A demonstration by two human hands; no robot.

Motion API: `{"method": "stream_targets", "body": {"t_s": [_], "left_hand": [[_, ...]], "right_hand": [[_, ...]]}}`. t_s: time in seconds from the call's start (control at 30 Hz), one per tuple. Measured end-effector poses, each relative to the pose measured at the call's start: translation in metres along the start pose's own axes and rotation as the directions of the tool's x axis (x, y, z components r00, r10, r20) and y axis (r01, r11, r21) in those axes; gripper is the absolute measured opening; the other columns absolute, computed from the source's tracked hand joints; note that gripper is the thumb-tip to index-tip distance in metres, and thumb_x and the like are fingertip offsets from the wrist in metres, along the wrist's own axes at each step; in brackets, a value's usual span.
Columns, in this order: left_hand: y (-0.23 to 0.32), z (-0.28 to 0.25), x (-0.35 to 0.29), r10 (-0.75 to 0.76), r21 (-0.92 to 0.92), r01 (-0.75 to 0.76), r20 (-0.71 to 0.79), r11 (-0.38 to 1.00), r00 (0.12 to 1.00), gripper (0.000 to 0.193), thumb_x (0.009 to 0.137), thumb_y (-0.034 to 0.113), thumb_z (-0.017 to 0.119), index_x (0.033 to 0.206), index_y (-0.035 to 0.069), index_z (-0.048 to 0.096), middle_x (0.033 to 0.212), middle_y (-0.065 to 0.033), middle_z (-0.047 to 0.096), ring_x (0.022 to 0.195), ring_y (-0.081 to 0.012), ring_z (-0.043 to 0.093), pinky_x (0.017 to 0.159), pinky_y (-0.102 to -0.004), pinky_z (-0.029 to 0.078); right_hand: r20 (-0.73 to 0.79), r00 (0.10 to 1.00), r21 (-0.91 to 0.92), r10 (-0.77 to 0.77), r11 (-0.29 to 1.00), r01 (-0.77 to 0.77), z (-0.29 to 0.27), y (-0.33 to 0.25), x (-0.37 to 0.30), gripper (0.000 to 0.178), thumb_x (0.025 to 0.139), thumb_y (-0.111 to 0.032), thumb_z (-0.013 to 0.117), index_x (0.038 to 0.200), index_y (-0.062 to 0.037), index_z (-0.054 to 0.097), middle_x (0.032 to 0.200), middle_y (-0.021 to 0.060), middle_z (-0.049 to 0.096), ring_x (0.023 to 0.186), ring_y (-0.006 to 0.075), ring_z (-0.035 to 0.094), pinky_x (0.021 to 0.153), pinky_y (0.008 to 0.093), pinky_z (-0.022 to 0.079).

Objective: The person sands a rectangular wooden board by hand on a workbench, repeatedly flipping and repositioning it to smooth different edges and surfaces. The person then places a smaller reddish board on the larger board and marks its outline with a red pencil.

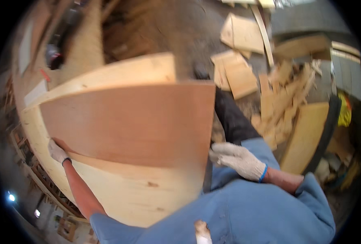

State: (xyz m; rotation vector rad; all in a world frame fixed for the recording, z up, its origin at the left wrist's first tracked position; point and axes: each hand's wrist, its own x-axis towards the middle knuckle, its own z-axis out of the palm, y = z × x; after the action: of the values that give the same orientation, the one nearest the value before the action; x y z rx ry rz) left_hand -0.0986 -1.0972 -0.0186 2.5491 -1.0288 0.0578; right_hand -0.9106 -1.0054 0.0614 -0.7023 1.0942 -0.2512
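Note:
A reddish-brown plywood panel (127, 122) lies over a larger pale wooden board (148, 191). At the panel's near left corner is my left hand (58, 152), in a white knit glove, closed on its edge; some of its fingers are hidden. My right hand (239, 159), gloved the same way, is by the panel's right edge. Its fingers are stretched out toward that edge and hold nothing; whether the fingertips touch it I cannot tell. Another pale board (148, 69) shows beyond the panel's far edge.
Loose wood sheets (239, 73) and a heap of offcuts (288, 97) lie on the floor at the right. Nearer stands a thick pale board (306, 134) beside a dark strip. A dark tool (55, 55), blurred, rests at the far left, near a small red object (45, 75).

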Motion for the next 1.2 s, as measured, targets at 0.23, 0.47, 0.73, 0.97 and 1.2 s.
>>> {"method": "stream_targets", "body": {"t_s": [0.23, 0.47, 0.73, 0.97, 1.2], "left_hand": [[0.083, -0.027, -0.002, 0.41, 0.647, -0.489, 0.285, 0.585, 0.866, 0.037, 0.099, 0.025, 0.05, 0.12, 0.0, 0.066, 0.131, -0.0216, 0.063, 0.119, -0.039, 0.058, 0.105, -0.047, 0.045], [0.305, 0.04, -0.161, 0.144, 0.091, -0.142, -0.012, 0.986, 0.99, 0.041, 0.102, 0.033, 0.051, 0.126, 0.002, 0.064, 0.138, -0.0206, 0.058, 0.133, -0.038, 0.049, 0.114, -0.0468, 0.035], [0.333, 0.05, -0.181, 0.08, 0.199, -0.041, -0.192, 0.979, 0.978, 0.041, 0.099, 0.028, 0.058, 0.134, 0.007, 0.057, 0.148, -0.0172, 0.05, 0.139, -0.0377, 0.043, 0.118, -0.0529, 0.03], [0.34, 0.044, -0.182, 0.051, 0.192, -0.012, -0.201, 0.981, 0.978, 0.04, 0.097, 0.024, 0.059, 0.132, 0.006, 0.056, 0.145, -0.0182, 0.052, 0.137, -0.0389, 0.044, 0.117, -0.0538, 0.03], [0.344, 0.043, -0.176, 0.061, 0.153, -0.022, -0.257, 0.988, 0.964, 0.044, 0.093, 0.024, 0.063, 0.132, 0.005, 0.053, 0.139, -0.018, 0.053, 0.134, -0.0381, 0.045, 0.115, -0.0554, 0.03]], "right_hand": [[-0.257, 0.909, -0.568, -0.329, 0.812, 0.134, -0.065, -0.151, 0.03, 0.026, 0.093, -0.02, 0.062, 0.113, -0.0044, 0.067, 0.105, 0.0193, 0.069, 0.097, 0.0326, 0.069, 0.082, 0.0382, 0.052], [0.035, 0.803, -0.864, -0.595, 0.386, 0.323, -0.062, -0.276, 0.182, 0.027, 0.093, -0.022, 0.065, 0.112, -0.0021, 0.065, 0.099, 0.0173, 0.071, 0.095, 0.0331, 0.069, 0.081, 0.0399, 0.054], [0.593, 0.317, -0.731, -0.74, -0.33, 0.597, 0.034, -0.403, 0.342, 0.033, 0.082, -0.023, 0.07, 0.107, -0.0039, 0.06, 0.113, 0.0145, 0.066, 0.107, 0.0339, 0.062, 0.086, 0.0446, 0.052], [0.732, 0.572, -0.675, -0.369, -0.502, 0.541, 0.085, -0.457, 0.414, 0.034, 0.082, -0.03, 0.073, 0.102, -0.0062, 0.061, 0.1, 0.0138, 0.067, 0.099, 0.0336, 0.065, 0.082, 0.0488, 0.052], [0.803, 0.385, -0.585, -0.455, -0.726, 0.361, 0.033, -0.494, 0.442, 0.042, 0.08, -0.032, 0.074, 0.112, -0.0085, 0.062, 0.1, 0.0122, 0.067, 0.097, 0.0319, 0.064, 0.082, 0.0468, 0.051]]}}
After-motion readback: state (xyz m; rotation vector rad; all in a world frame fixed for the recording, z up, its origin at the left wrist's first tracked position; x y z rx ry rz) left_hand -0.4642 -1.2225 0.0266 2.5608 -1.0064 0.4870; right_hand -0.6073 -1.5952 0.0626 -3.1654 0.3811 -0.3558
